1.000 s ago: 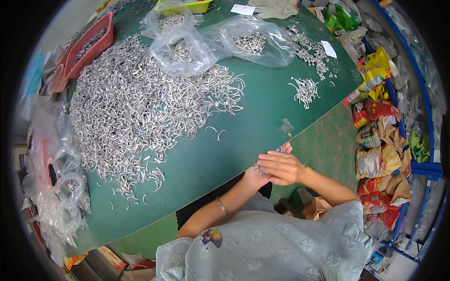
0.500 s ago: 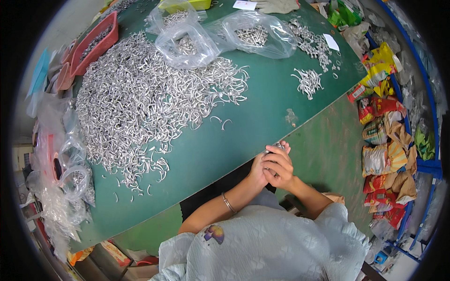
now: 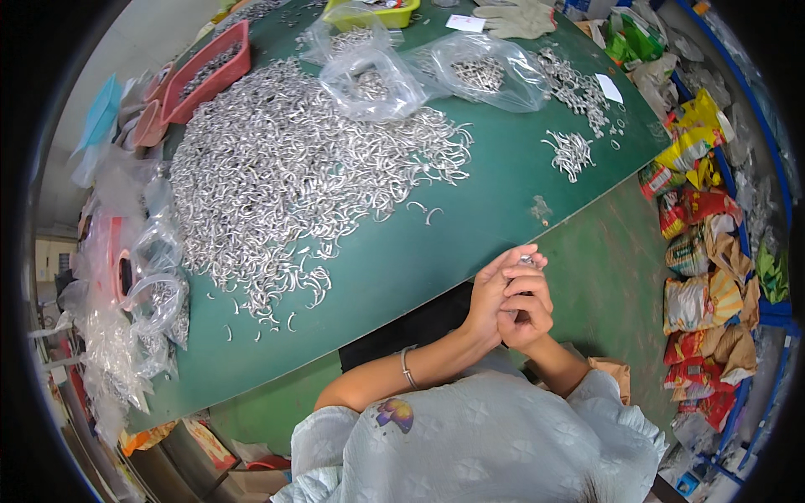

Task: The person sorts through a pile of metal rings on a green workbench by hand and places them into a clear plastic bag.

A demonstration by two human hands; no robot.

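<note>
My two hands are together just off the table's near edge. The left hand (image 3: 486, 300), with a bangle on its wrist, is cupped with its fingers bent around small silver metal pieces (image 3: 527, 261), of which only a bit shows at the fingertips. Against it, my right hand (image 3: 531, 312) is closed, its curled fingers pressing on the same pieces; how many there are is hidden. Beyond lies a big heap of curved silver metal pieces (image 3: 285, 168) on the green table (image 3: 402, 260). A smaller pile of similar pieces (image 3: 571, 156) sits to the right.
Clear plastic bags (image 3: 490, 75) of metal parts, small silver rings (image 3: 579, 88), a work glove (image 3: 516, 18) and a yellow-green tray (image 3: 394, 12) are at the back. A pink bin (image 3: 210, 75) stands far left. Colourful sacks (image 3: 692, 306) line a blue rack on the right.
Both hands have risen slightly, and the left hand's fingers are straighter. The view has shifted, so the table's things appear farther right.
</note>
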